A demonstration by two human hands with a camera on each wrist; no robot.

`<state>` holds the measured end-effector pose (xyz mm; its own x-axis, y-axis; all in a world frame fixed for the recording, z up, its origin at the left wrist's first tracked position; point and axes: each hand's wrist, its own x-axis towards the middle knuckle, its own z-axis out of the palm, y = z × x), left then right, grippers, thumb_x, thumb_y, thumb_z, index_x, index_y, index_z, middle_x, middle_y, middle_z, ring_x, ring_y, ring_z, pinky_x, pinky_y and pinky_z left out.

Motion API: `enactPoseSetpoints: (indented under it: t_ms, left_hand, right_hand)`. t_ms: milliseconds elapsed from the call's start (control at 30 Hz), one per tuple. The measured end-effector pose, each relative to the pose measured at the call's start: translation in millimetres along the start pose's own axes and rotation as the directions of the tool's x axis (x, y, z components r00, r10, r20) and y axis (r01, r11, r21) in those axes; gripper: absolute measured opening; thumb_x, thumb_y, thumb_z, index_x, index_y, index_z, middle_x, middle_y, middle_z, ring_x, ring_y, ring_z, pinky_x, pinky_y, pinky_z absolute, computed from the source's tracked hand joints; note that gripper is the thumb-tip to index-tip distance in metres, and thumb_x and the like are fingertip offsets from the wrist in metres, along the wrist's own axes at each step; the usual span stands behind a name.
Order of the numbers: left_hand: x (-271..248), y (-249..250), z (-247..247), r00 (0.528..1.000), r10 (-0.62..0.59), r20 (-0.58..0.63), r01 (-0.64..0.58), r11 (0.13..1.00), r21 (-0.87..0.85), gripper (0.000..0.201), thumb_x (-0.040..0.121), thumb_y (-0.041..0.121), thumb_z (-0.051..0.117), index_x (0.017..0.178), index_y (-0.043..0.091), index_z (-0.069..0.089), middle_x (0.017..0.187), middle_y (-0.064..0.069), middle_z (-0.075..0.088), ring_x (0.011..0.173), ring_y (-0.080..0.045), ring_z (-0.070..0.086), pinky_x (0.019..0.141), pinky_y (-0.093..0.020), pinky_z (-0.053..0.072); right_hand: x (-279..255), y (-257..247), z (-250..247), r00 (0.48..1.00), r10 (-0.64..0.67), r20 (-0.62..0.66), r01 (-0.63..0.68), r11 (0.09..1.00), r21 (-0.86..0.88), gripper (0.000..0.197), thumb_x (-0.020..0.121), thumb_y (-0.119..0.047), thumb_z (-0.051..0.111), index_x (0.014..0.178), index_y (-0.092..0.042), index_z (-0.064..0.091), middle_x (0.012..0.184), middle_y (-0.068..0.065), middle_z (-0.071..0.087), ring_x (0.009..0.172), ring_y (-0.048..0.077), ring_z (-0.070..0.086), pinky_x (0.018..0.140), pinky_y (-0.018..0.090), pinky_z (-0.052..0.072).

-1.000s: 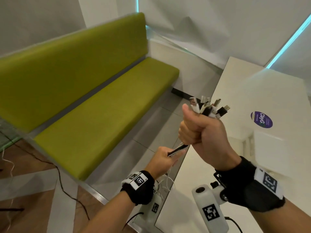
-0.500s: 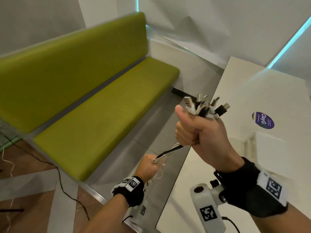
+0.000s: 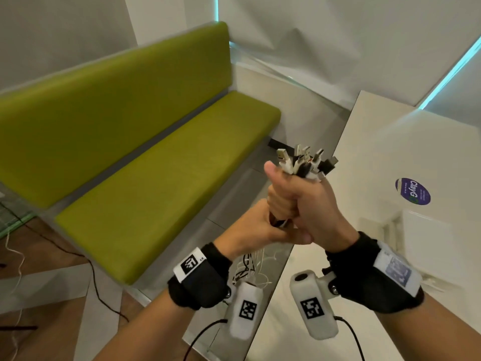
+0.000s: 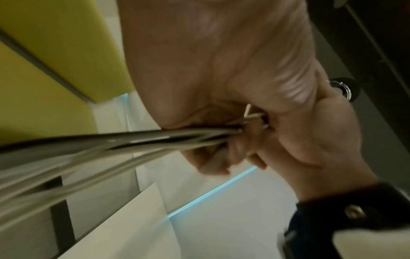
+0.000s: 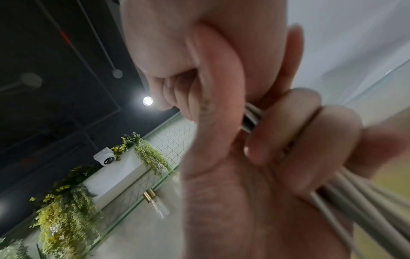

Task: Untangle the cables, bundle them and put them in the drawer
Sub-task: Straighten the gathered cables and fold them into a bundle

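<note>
A bundle of black and white cables stands upright in my right hand, which grips it in a fist, thumb up. The cable plugs fan out above the fist. My left hand grips the same bundle directly beneath and touches the right hand. The loose cable tails hang tangled below both hands. In the left wrist view the cables run blurred into the closed fingers. The right wrist view shows my fingers curled round the grey-white cables.
A white table with a round purple sticker lies to the right, its edge below my hands. A long green bench fills the left. A thin black cord trails on the floor.
My left hand, which held the cables further down a moment ago, has slid up them to just under the right fist. The right hand keeps its grip and has barely moved.
</note>
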<state>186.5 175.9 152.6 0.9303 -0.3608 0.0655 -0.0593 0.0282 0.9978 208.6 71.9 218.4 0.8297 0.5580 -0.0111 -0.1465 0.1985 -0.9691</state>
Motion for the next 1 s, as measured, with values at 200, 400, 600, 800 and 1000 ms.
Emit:
enactPoseSetpoints:
  t_ms: [200, 400, 600, 800, 1000]
  left_hand:
    - [9, -13, -3, 0.998, -0.022, 0.051, 0.014, 0.989, 0.148, 0.018, 0.079, 0.012, 0.078, 0.071, 0.013, 0.061, 0.066, -0.002, 0.059, 0.067, -0.015, 0.051, 0.063, -0.033, 0.043]
    - [5, -68, -9, 0.986, 0.061, -0.156, -0.014, 0.958, 0.286, 0.010, 0.088, 0.020, 0.070, 0.083, 0.011, 0.069, 0.076, 0.001, 0.069, 0.072, -0.013, 0.064, 0.066, -0.034, 0.052]
    - [-11, -120, -7, 0.926, 0.027, -0.377, 0.031, 0.989, 0.147, 0.028, 0.090, 0.026, 0.068, 0.063, 0.025, 0.062, 0.057, 0.009, 0.054, 0.056, -0.009, 0.045, 0.057, -0.031, 0.037]
    - [-9, -130, -7, 0.875, 0.050, -0.482, 0.012, 0.992, 0.125, 0.030, 0.084, 0.040, 0.065, 0.063, 0.018, 0.063, 0.063, -0.017, 0.058, 0.062, -0.016, 0.051, 0.063, -0.034, 0.042]
    - [-25, -173, -17, 0.827, 0.018, -0.562, 0.168, 0.946, 0.278, 0.031, 0.084, 0.031, 0.071, 0.055, 0.029, 0.058, 0.051, 0.010, 0.048, 0.049, -0.005, 0.040, 0.049, -0.030, 0.037]
  right_hand:
    - [8, 9, -5, 0.998, 0.057, -0.018, -0.057, 0.998, -0.030, 0.051, 0.086, -0.025, 0.062, 0.049, -0.028, 0.027, 0.045, -0.008, 0.018, 0.041, 0.011, 0.009, 0.045, 0.030, 0.008]
    - [7, 16, -4, 0.998, 0.060, -0.034, -0.067, 0.968, -0.241, 0.049, 0.088, -0.032, 0.064, 0.053, -0.025, 0.030, 0.049, -0.005, 0.022, 0.044, 0.013, 0.018, 0.051, 0.027, 0.020]
    - [-3, 15, 6, 0.999, 0.043, -0.032, -0.050, 0.961, -0.274, 0.048, 0.088, -0.034, 0.064, 0.055, -0.024, 0.030, 0.051, -0.005, 0.023, 0.045, 0.012, 0.020, 0.051, 0.030, 0.020]
    - [-3, -9, 6, 0.999, 0.021, 0.032, -0.015, 0.985, -0.172, 0.051, 0.090, -0.029, 0.060, 0.051, -0.027, 0.029, 0.046, -0.006, 0.020, 0.042, 0.014, 0.014, 0.045, 0.027, 0.018]
    - [-16, -22, 5, 0.999, 0.012, 0.049, -0.008, 0.997, -0.082, 0.048, 0.088, -0.027, 0.060, 0.049, -0.029, 0.032, 0.045, -0.009, 0.020, 0.041, 0.013, 0.011, 0.047, 0.033, 0.010]
